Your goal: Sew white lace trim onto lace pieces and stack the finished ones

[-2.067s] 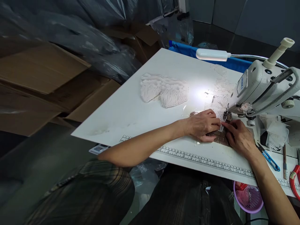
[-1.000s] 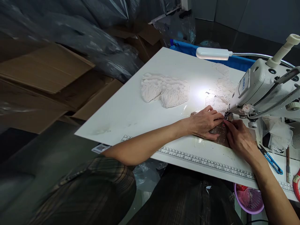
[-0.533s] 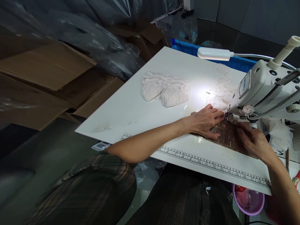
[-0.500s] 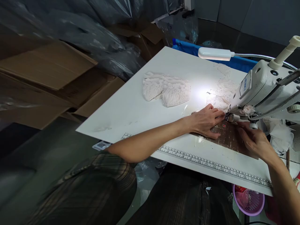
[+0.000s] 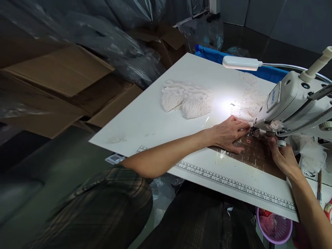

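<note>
A white sewing machine [image 5: 293,93] stands at the right, its presser foot [image 5: 254,132] low over a brown, shiny plate [image 5: 255,155]. My left hand [image 5: 229,135] lies palm down just left of the foot, thumb apart from the fingers. Its fingertips touch the near edge of white lace fabric [image 5: 249,103], which spreads behind it under the lamp. To the right of the foot, my right hand [image 5: 284,157] is curled with thumb against fingers. Part of its fingers hides behind the machine's knob [image 5: 281,143], and what they pinch does not show clearly.
A ruffled white piece [image 5: 188,98] lies on the white table [image 5: 145,114], left of the lamp [image 5: 242,63]. A printed ruler [image 5: 233,186] runs along the front edge. White tulle [image 5: 312,154] sits at the right; a purple basket [image 5: 276,224] hangs below. Cardboard boxes [image 5: 59,72] stand left.
My right hand has drawn slightly rightward from the presser foot, its thumb now raised. My left hand keeps its place beside the foot. The whole view has shifted a little.
</note>
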`<state>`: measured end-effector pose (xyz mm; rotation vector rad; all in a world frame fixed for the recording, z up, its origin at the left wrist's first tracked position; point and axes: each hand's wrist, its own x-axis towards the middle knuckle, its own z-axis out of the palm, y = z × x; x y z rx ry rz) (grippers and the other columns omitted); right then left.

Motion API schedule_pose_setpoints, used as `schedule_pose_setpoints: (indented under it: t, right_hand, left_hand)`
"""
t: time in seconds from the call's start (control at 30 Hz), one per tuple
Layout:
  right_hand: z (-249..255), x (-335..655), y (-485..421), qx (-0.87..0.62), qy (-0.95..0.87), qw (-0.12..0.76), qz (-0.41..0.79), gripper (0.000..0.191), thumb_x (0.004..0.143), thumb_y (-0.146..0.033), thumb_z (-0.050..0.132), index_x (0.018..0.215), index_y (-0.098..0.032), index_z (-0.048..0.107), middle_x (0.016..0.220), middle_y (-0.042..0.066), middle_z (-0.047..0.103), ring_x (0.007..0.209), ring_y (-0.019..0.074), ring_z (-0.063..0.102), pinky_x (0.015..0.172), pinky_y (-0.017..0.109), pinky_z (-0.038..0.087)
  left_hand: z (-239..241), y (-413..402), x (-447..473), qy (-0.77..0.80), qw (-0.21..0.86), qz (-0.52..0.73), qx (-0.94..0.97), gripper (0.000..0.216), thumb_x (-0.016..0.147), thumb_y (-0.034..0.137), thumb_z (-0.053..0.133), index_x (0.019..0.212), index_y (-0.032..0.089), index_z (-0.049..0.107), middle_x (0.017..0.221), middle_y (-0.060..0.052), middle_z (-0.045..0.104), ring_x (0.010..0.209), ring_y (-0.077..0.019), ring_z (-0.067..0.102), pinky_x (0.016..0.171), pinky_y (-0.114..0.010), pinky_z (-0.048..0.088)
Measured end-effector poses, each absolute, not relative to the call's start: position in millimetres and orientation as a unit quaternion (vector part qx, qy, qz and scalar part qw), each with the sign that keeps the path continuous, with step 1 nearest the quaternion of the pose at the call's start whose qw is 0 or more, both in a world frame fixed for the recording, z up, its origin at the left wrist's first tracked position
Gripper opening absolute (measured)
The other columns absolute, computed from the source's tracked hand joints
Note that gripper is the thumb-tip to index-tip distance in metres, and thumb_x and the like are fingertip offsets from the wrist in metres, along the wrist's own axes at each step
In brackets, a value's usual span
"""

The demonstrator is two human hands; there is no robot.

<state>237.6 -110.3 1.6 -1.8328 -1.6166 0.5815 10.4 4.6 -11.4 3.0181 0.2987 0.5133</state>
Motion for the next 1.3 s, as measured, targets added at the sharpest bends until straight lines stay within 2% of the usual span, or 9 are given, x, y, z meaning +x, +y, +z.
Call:
schedule_pose_setpoints:
  t: [0.13, 0.33, 0.57, 0.73, 0.87, 0.97, 1.07, 1.17, 1.3]
  right_hand:
    - [-5, 236, -110, -0.696, -0.598, 0.339, 0.21, 0.051, 0.085, -0.063, 0.05, 0.102, -0.018, 0.069, 0.098, 0.011, 0.073, 0.094, 0.026, 0.067, 0.081, 0.039, 0.053]
    - [-16, 239, -108, -0.714, -0.576, 0.341, 0.203, 0.037, 0.086, -0.051, 0.053, 0.096, -0.019, 0.07, 0.089, 0.009, 0.073, 0.091, 0.0253, 0.066, 0.083, 0.041, 0.052]
    - [-29, 238, -108, -0.711, -0.601, 0.341, 0.129, 0.046, 0.087, -0.056, 0.047, 0.099, -0.017, 0.068, 0.093, 0.013, 0.072, 0.083, 0.0245, 0.066, 0.075, 0.038, 0.052]
    - [-42, 236, -106, -0.698, -0.622, 0.343, 0.085, 0.053, 0.088, -0.057, 0.041, 0.104, -0.014, 0.068, 0.101, 0.017, 0.071, 0.093, 0.0282, 0.068, 0.082, 0.041, 0.054]
    - [-49, 235, -104, -0.696, -0.628, 0.343, 0.063, 0.057, 0.09, -0.058, 0.038, 0.111, -0.013, 0.066, 0.107, 0.018, 0.071, 0.095, 0.0292, 0.069, 0.082, 0.041, 0.054]
    - [-53, 235, -102, -0.69, -0.633, 0.345, 0.059, 0.056, 0.092, -0.057, 0.037, 0.11, -0.013, 0.066, 0.106, 0.018, 0.071, 0.095, 0.0292, 0.069, 0.081, 0.041, 0.054]
    - [-55, 235, -101, -0.691, -0.635, 0.343, 0.049, 0.057, 0.092, -0.058, 0.037, 0.108, -0.014, 0.068, 0.105, 0.018, 0.071, 0.088, 0.0283, 0.07, 0.075, 0.04, 0.055]
    - [-57, 236, -101, -0.693, -0.637, 0.333, 0.05, 0.056, 0.093, -0.058, 0.038, 0.107, -0.015, 0.071, 0.103, 0.018, 0.071, 0.073, 0.0246, 0.069, 0.064, 0.037, 0.053]
    - [-59, 239, -101, -0.671, -0.66, 0.333, 0.05, 0.049, 0.093, -0.05, 0.041, 0.108, -0.016, 0.072, 0.105, 0.017, 0.071, 0.085, 0.0262, 0.07, 0.073, 0.038, 0.055]
  left_hand:
    - [-11, 5, 9, 0.1, 0.044, 0.17, 0.979, 0.057, 0.087, 0.052, 0.056, 0.127, 0.01, 0.057, 0.131, -0.02, 0.058, 0.114, -0.0326, 0.056, 0.09, -0.043, 0.04]
    - [-10, 4, 8, 0.127, 0.077, 0.163, 0.975, 0.067, 0.089, 0.053, 0.055, 0.139, 0.009, 0.045, 0.144, -0.023, 0.05, 0.126, -0.0346, 0.05, 0.095, -0.045, 0.036]
    - [-9, 1, 10, 0.164, 0.114, 0.131, 0.971, 0.077, 0.089, 0.056, 0.056, 0.147, 0.01, 0.035, 0.149, -0.022, 0.046, 0.132, -0.0363, 0.044, 0.101, -0.048, 0.03]
    - [-1, 18, 18, 0.159, 0.085, 0.118, 0.976, 0.068, 0.089, 0.059, 0.057, 0.136, 0.01, 0.048, 0.145, -0.02, 0.051, 0.121, -0.0348, 0.053, 0.095, -0.045, 0.036]
    - [12, 55, 35, 0.123, 0.094, 0.12, 0.981, 0.038, 0.086, 0.043, 0.065, 0.113, 0.015, 0.063, 0.135, -0.017, 0.058, 0.114, -0.0314, 0.056, 0.095, -0.041, 0.039]
    - [21, 82, 52, 0.157, 0.14, 0.129, 0.969, 0.042, 0.075, 0.033, 0.073, 0.114, 0.017, 0.064, 0.137, -0.016, 0.055, 0.123, -0.0335, 0.05, 0.105, -0.043, 0.034]
    - [25, 100, 68, 0.213, 0.195, 0.117, 0.95, 0.041, 0.083, 0.035, 0.063, 0.121, 0.018, 0.062, 0.127, -0.012, 0.063, 0.115, -0.0282, 0.057, 0.098, -0.038, 0.042]
    - [25, 112, 79, 0.269, 0.231, 0.102, 0.929, 0.038, 0.099, 0.038, 0.036, 0.114, 0.018, 0.065, 0.107, -0.008, 0.071, 0.092, -0.0215, 0.066, 0.083, -0.032, 0.048]
    - [24, 112, 76, 0.314, 0.214, 0.12, 0.917, 0.046, 0.103, 0.043, 0.027, 0.126, 0.018, 0.059, 0.128, -0.013, 0.065, 0.116, -0.0282, 0.06, 0.101, -0.044, 0.04]
